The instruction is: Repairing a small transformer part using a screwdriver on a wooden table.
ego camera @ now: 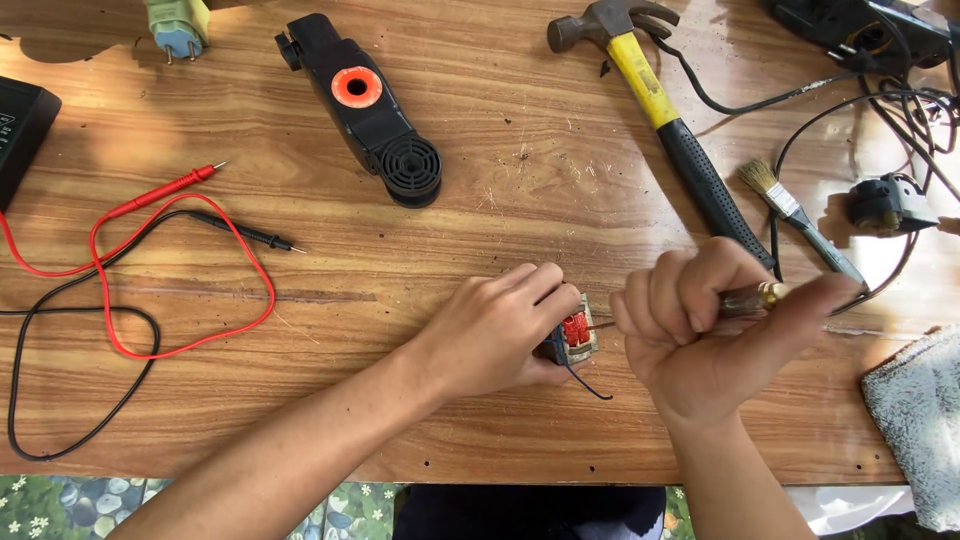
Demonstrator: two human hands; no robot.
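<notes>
Wooden table (480, 200), scratched, carries everything; largest loose items on it are the black tool housing with an orange disc (362, 105) at top centre and the yellow-handled hammer (655, 95) to its right; red and black probe leads (150, 260) loop across the left side; a small paintbrush (795, 215) and a tangle of black cable sit at right; grey cloth (915, 420) at the right edge.

Left hand (495, 335) is curled over a small coil block (577, 335), fingers on top, thumb below, pinning it to the table near the front edge; the block lies between the two hands, touching the left, just beside the right.

Right hand (700, 335) is closed in a fist around a thin tool with a brass collar (750, 298); its metal tip points left and meets the block's side.

Block judged small, dense for its size, rigid frame; red copper winding looks fine and easy to nick; thin dark wire trailing from it toward the table edge would snap if tugged; best held by the metal frame edges, not the winding; likely to skid on smooth wood unless pressed down.
</notes>
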